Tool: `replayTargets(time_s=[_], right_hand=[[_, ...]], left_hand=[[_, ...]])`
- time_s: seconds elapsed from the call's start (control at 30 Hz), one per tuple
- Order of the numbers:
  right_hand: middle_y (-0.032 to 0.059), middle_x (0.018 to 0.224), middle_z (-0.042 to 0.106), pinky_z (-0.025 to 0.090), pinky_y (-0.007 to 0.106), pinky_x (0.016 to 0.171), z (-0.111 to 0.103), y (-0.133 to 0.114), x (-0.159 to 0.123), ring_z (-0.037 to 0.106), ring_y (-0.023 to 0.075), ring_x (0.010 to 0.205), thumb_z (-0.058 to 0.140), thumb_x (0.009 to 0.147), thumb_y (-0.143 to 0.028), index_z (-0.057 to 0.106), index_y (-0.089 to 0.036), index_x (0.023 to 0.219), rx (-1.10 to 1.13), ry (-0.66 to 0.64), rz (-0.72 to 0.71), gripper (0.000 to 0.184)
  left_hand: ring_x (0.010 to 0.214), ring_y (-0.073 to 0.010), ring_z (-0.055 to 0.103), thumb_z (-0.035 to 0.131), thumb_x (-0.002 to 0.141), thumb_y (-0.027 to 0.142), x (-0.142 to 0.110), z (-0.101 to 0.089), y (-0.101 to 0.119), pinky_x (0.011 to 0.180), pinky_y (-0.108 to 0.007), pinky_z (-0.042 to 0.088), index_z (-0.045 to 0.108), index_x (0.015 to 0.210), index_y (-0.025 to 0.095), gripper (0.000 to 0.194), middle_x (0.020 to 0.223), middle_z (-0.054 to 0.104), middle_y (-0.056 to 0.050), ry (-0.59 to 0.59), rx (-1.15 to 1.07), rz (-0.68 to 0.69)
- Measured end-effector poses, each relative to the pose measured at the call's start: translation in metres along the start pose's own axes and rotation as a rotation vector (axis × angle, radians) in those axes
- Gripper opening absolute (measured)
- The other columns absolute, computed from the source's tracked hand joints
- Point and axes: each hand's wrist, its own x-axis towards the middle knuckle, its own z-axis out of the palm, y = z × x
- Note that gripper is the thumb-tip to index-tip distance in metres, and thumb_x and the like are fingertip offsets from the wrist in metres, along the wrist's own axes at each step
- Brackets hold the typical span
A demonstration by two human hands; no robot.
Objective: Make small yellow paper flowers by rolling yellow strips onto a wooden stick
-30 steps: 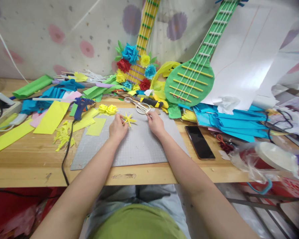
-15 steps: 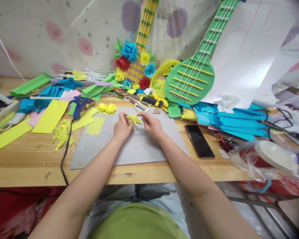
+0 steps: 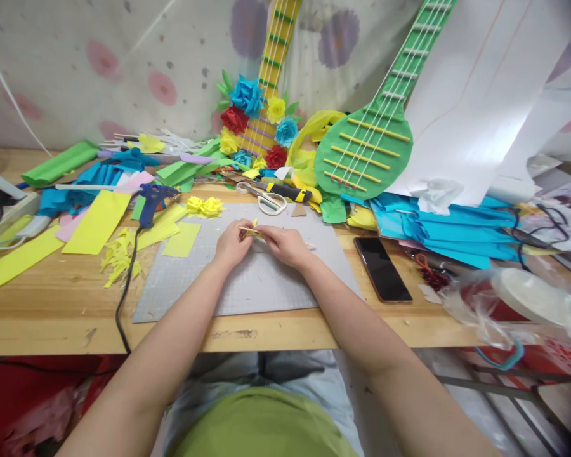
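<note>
My left hand is closed on a small piece of yellow paper, mostly hidden by my fingers. In my right hand is a thin pale stick; one end reaches the paper at my left fingertips and the other sticks out beyond the right hand. Both hands are close together above the grey cutting mat. Two yellow paper flowers sit at the mat's far left edge, and scissors rest at its far side.
To the left are a blue glue gun with its cord, yellow paper strips and scraps. Right of the mat lies a phone. A green paper instrument and a yellow flowered one lean at the back. Blue paper is stacked right.
The yellow paper star, spread open between my hands before, is now mostly covered by my fingers. The pale stick has come into view in my right hand, which has moved slightly left.
</note>
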Motion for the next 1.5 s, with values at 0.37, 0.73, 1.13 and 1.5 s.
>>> replayTargets(time_s=[0.37, 0.73, 1.13, 1.5], right_hand=[[0.0003, 0.110, 0.062, 0.041, 0.026, 0.080, -0.0004, 0.0042, 0.0000, 0.056, 0.0142, 0.099, 0.038, 0.087, -0.027, 0.056, -0.025, 0.111, -0.031, -0.010, -0.014, 0.029], [0.0017, 0.089, 0.063, 0.032, 0.022, 0.060, -0.0019, -0.0003, -0.0026, 0.056, 0.0129, 0.078, 0.036, 0.087, -0.028, 0.057, -0.022, 0.092, -0.182, 0.045, -0.081, 0.022], [0.0027, 0.100, 0.060, 0.032, 0.022, 0.060, -0.0002, -0.0011, -0.0028, 0.055, 0.0138, 0.084, 0.034, 0.086, -0.019, 0.048, -0.027, 0.117, -0.212, 0.009, -0.078, 0.035], [0.0030, 0.100, 0.060, 0.036, 0.023, 0.065, 0.0042, 0.0012, -0.0005, 0.054, 0.0138, 0.086, 0.031, 0.087, -0.018, 0.048, -0.025, 0.114, -0.153, 0.049, -0.073, 0.033]], left_hand=[[0.059, -0.0086, 0.045, 0.054, 0.060, 0.018, -0.0013, -0.0009, -0.0075, 0.057, -0.022, 0.037, 0.051, 0.079, 0.018, 0.019, 0.073, 0.051, 0.002, -0.025, -0.060, 0.081], [0.057, -0.0079, 0.046, 0.054, 0.061, 0.016, -0.0037, -0.0067, -0.0052, 0.057, -0.022, 0.039, 0.057, 0.081, 0.017, 0.020, 0.074, 0.055, 0.001, -0.043, -0.028, 0.119], [0.057, -0.0071, 0.047, 0.052, 0.062, 0.015, -0.0031, -0.0032, -0.0086, 0.058, -0.021, 0.040, 0.058, 0.086, 0.017, 0.024, 0.073, 0.057, 0.001, 0.017, -0.122, 0.124], [0.051, -0.0061, 0.043, 0.056, 0.062, 0.021, -0.0039, -0.0037, -0.0039, 0.050, -0.019, 0.035, 0.060, 0.081, 0.016, 0.020, 0.058, 0.051, 0.004, -0.035, -0.289, -0.014]])
